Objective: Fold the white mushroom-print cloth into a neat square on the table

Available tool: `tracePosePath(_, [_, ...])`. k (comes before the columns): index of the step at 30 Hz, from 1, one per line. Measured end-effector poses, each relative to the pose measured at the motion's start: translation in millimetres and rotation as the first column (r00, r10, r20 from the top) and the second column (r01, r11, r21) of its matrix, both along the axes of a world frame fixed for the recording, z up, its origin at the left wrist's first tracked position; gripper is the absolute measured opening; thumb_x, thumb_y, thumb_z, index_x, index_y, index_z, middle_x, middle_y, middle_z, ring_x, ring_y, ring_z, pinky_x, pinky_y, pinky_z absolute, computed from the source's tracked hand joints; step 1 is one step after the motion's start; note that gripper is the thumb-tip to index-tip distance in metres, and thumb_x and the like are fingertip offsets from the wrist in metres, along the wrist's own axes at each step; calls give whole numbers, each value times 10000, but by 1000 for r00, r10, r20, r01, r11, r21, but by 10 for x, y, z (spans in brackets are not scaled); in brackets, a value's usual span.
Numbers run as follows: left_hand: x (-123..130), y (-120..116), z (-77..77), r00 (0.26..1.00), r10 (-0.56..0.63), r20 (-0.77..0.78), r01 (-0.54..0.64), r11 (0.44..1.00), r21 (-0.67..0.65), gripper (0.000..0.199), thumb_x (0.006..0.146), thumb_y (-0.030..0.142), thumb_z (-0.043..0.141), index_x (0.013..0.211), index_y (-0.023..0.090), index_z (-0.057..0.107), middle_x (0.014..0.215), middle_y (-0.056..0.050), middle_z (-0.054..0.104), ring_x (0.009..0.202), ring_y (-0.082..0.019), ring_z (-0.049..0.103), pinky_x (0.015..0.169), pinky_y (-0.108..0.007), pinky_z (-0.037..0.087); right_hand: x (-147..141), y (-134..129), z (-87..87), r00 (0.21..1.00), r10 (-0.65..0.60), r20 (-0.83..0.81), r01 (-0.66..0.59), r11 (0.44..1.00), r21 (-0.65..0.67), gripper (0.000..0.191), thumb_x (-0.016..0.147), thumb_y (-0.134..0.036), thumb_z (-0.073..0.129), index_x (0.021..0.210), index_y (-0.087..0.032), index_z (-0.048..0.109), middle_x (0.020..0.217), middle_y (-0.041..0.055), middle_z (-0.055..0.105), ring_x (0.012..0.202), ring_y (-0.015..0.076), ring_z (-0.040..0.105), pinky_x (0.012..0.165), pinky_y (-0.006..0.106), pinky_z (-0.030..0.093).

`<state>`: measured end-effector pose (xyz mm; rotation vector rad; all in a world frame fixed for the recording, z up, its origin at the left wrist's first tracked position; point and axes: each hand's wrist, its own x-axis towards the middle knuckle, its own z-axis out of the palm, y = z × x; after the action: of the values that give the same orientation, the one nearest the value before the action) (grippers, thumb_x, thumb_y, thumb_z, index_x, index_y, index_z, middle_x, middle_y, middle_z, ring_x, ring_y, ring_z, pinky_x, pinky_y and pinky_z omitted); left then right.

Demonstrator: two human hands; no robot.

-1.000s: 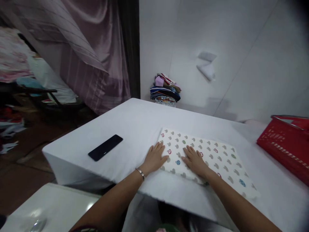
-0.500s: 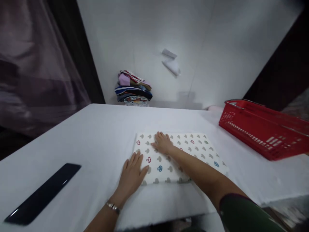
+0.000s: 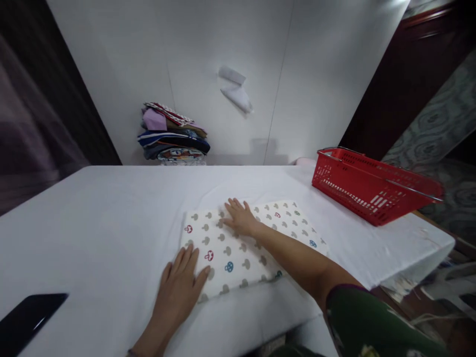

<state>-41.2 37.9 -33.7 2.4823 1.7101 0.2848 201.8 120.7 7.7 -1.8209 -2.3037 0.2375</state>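
A folded white cloth printed with grey, red and blue mushrooms lies flat on the white-covered table. My left hand rests at the cloth's left edge, palm down, its fingers stretched out and the thumb on the cloth. Farther back, my right hand lies flat on the upper part of the cloth with the fingers spread. My right forearm crosses over the cloth and hides part of its right side. Neither hand grips anything.
A red plastic basket with metal handles stands at the table's right side. Folded clothes are stacked by the back wall. A dark, shiny flat object lies at the front left. A white chair is partly visible at the right.
The view has turned to the right, so the cloth, basket and clothes appear farther left. Both hands stay flat at about the same places on the cloth.
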Motion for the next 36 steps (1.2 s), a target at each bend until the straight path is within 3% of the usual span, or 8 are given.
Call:
tracePosePath(4, [5, -6, 4, 1000, -3, -1, 3, 1000, -8, 658, 865, 515, 260, 1389, 137, 380, 1503, -80, 252, 1394, -246, 192, 1092, -468, 222, 331, -75, -125, 985, -167, 33, 169, 984, -60, 769, 887, -641, 193, 1460, -128, 214, 1537, 121, 125, 1413, 261, 50, 1106, 500, 10])
tracePosePath(10, [18, 17, -14, 1000, 7, -7, -7, 999, 48, 643, 849, 500, 268, 1357, 137, 425, 1483, -86, 307, 1381, -257, 224, 1068, -474, 254, 494, -130, -48, 985, -162, -57, 155, 981, -118, 758, 884, -653, 179, 1444, -149, 260, 1539, 121, 123, 1412, 258, 63, 1104, 492, 60])
tracePosePath(15, [1, 67, -53, 1000, -25, 6, 25, 998, 53, 662, 833, 500, 272, 1360, 126, 413, 1483, -110, 305, 1377, -275, 229, 1061, -489, 259, 876, -626, 6, 966, -256, -31, 256, 967, 4, 754, 882, -650, 216, 1453, -157, 235, 1546, 104, 87, 1416, 237, 5, 1110, 473, -7])
tracePosePath(18, [0, 82, -50, 1000, -24, 9, 23, 999, 43, 638, 835, 484, 272, 1362, 150, 406, 1483, -106, 308, 1375, -277, 233, 1055, -499, 263, 1081, -853, -68, 938, -347, 7, 346, 935, -72, 732, 881, -637, 253, 1447, -172, 256, 1540, 110, 127, 1413, 260, 53, 1102, 500, 10])
tracePosePath(21, [14, 93, -36, 1000, -20, 4, 20, 999, 33, 652, 834, 485, 264, 1366, 130, 394, 1488, -115, 296, 1377, -284, 221, 1052, -506, 266, 1184, -929, -79, 937, -349, -9, 344, 927, -147, 702, 888, -624, 251, 1440, -191, 274, 1539, 104, 140, 1410, 265, 75, 1097, 509, 54])
tracePosePath(29, [47, 72, 9, 1000, -17, -6, 17, 1000, 18, 662, 868, 492, 228, 1384, 103, 367, 1501, -113, 266, 1376, -286, 221, 1065, -498, 263, 1494, -1408, -103, 891, -452, 32, 453, 891, -37, 667, 899, -605, 284, 1433, -205, 300, 1538, 104, 147, 1412, 255, 57, 1100, 495, -3])
tracePosePath(33, [41, 80, -9, 999, -37, -13, 38, 998, 53, 643, 876, 477, 248, 1378, 95, 374, 1501, -118, 263, 1380, -277, 211, 1071, -472, 263, 1699, -1490, -128, 877, -465, -117, 454, 884, -113, 616, 913, -567, 291, 1416, -216, 345, 1529, 90, 190, 1408, 244, 112, 1105, 489, 85])
tracePosePath(36, [40, 67, -7, 1000, -19, 12, 18, 999, 44, 603, 889, 459, 263, 1370, 118, 390, 1503, -105, 263, 1384, -260, 212, 1083, -458, 249, 1901, -1557, -97, 764, -561, -318, 575, 816, -56, 603, 911, -552, 295, 1398, -209, 385, 1526, 61, 208, 1390, 217, 198, 1097, 400, 214])
